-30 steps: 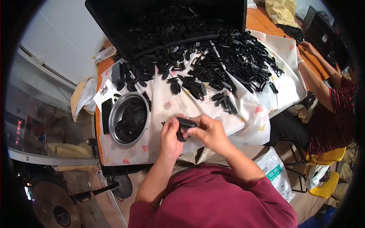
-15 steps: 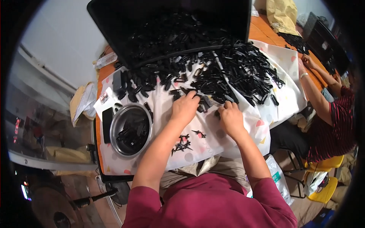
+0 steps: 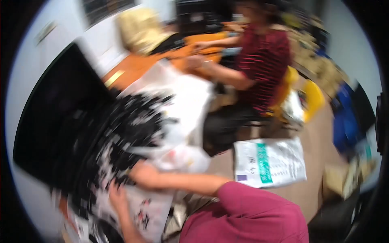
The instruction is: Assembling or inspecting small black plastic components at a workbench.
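Note:
Black plastic pieces (image 3: 133,121) lie in a broad heap on a white patterned cloth (image 3: 184,103), spilling from a large black bin (image 3: 52,121) that stands tilted on its side. My right hand (image 3: 144,174) is at the near edge of the heap, smeared by motion, its fingers not readable. Beside it, lower and to the left, my left hand (image 3: 117,197) reaches toward the same pieces, also blurred. Whether either hand holds a piece does not show. A few small dark parts (image 3: 142,212) lie on the cloth to the right of my left forearm.
To the right of the heap a co-worker in a striped shirt (image 3: 263,67) sits at the orange table (image 3: 137,69). Behind them is a yellow chair (image 3: 314,99). A white plastic sack (image 3: 281,162) lies on the floor. A tan paper bag (image 3: 139,30) stands at the far end.
The whole view has swung to the right and blurred, bringing the co-worker and floor sack further in. My hands and the bin now appear further left; the metal bowl is mostly out of sight.

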A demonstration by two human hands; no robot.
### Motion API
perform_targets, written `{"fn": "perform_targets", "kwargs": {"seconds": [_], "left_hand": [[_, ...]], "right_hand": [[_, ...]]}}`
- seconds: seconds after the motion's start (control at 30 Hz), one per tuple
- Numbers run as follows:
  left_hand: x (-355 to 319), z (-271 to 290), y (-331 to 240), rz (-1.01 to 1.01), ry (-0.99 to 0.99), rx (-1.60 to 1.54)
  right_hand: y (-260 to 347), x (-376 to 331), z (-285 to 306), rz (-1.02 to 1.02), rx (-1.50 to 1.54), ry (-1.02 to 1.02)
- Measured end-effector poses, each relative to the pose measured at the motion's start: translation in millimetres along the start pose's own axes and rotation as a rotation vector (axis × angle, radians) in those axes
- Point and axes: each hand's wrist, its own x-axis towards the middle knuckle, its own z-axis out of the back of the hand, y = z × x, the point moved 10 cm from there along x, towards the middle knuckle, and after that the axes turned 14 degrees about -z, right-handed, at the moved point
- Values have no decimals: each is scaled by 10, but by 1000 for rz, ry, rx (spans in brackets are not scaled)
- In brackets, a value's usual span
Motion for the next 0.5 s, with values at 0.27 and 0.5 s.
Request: {"fn": "perform_targets", "kwargs": {"seconds": [0.27, 0.5], "left_hand": [[-431, 24, -387, 360, -243, -383], [-1034, 110, -186, 695, -186, -572]], "right_hand": [[160, -55, -8, 9, 95, -260], [422, -66, -567, 25, -270, 307]]}}
